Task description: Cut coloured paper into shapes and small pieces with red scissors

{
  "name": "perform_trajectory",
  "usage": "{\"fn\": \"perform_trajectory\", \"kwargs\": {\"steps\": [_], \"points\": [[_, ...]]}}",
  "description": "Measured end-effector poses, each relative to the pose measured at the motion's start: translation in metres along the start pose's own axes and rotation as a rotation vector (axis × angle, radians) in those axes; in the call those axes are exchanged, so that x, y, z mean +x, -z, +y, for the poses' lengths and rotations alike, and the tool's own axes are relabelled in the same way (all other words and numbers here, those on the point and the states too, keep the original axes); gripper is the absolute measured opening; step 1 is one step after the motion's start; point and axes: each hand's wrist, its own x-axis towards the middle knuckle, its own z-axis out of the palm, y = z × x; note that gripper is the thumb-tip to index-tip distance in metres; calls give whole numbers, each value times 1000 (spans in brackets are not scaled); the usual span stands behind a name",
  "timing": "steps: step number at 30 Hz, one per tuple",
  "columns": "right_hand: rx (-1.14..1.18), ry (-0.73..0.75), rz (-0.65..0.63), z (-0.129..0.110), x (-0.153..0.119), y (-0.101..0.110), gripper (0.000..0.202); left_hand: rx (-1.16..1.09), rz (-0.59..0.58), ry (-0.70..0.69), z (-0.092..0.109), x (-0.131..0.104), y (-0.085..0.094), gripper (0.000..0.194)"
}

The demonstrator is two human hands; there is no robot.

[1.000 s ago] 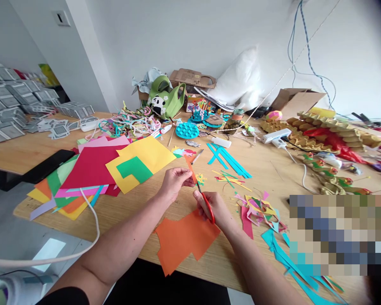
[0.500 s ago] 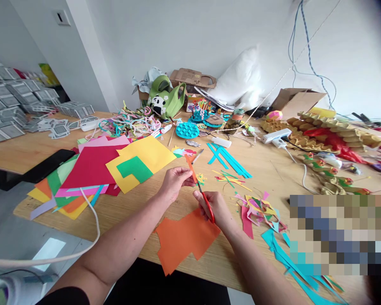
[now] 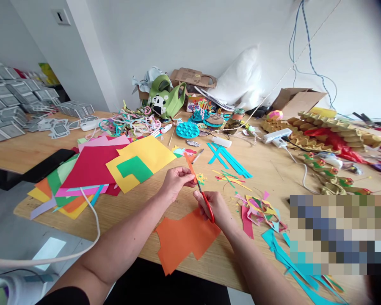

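My left hand (image 3: 178, 182) pinches a narrow orange paper strip (image 3: 189, 163) between thumb and fingers. Red-handled scissors (image 3: 208, 206) are gripped in my right hand (image 3: 216, 207), their blades reaching up to the strip's lower end by my left fingertips. Whether the blades are parted is too small to tell. Below both hands a larger sheet of orange paper (image 3: 187, 239) with notched edges lies at the table's front edge. Just beyond the strip are tiny yellow and green paper bits (image 3: 201, 178) and a pen (image 3: 197, 156).
Left of me lies a pile of coloured paper (image 3: 92, 167) beside a black phone-like slab (image 3: 49, 165). Blue strips (image 3: 230, 160), thin cut slivers (image 3: 233, 180) and scraps (image 3: 257, 207) lie to the right. A green panda bag (image 3: 167, 99) and egg trays (image 3: 317, 131) stand behind.
Both hands stay almost in place. The orange strip and my left fingers have shifted very slightly.
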Motion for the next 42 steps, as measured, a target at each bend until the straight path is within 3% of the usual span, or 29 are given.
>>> {"fn": "perform_trajectory", "kwargs": {"steps": [22,42], "points": [[11,-26,22,-2,0,-1,50,-18,30,-1,0,-1,-2,24],[29,-7,25,1,2,-3,54,-1,-16,32,-4,-1,-1,29]]}}
